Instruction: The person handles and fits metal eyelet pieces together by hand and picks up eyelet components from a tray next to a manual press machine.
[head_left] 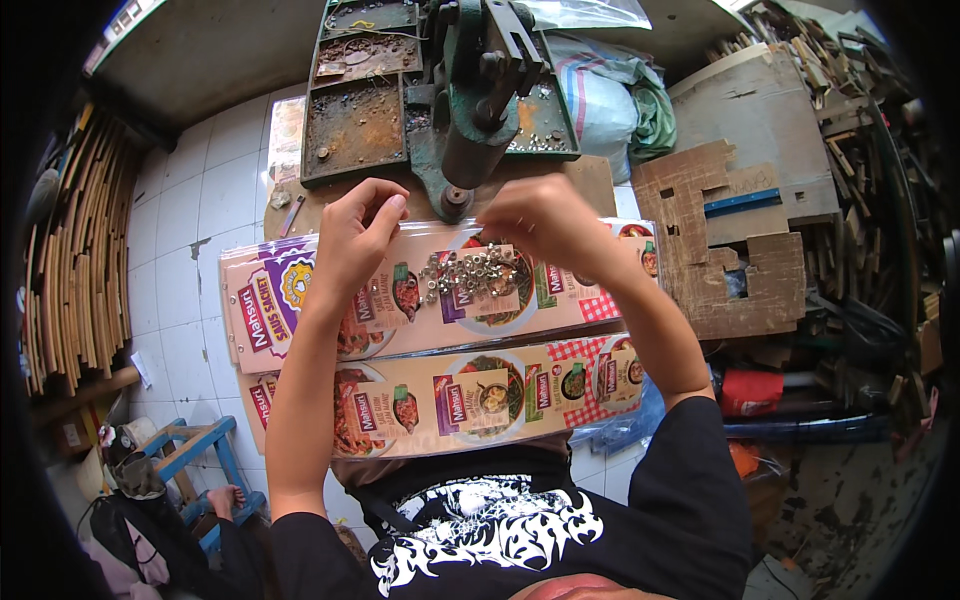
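Observation:
My left hand [362,228] is closed, thumb against curled fingers, at the far edge of a printed plastic-covered panel [395,335]; what it pinches, if anything, is too small to make out. My right hand [548,222], slightly blurred, has its fingers curled in beside the press die; its fingertips are partly hidden. Between the hands stands a dark green hand press [470,150], its round lower die [456,200] at the panel's far edge. A pile of small silvery metal eyelets [475,272] lies on the panel. Nearer to me is a second similar panel [400,440].
Behind the press sits a rusty compartment tray [360,125] with small metal pieces. Cut brown boards [720,240] lie at the right, near a white woven sack [595,95]. Stacked boards [80,260] line the left wall. At lower left are a blue stool [190,450] and another person's foot [225,498].

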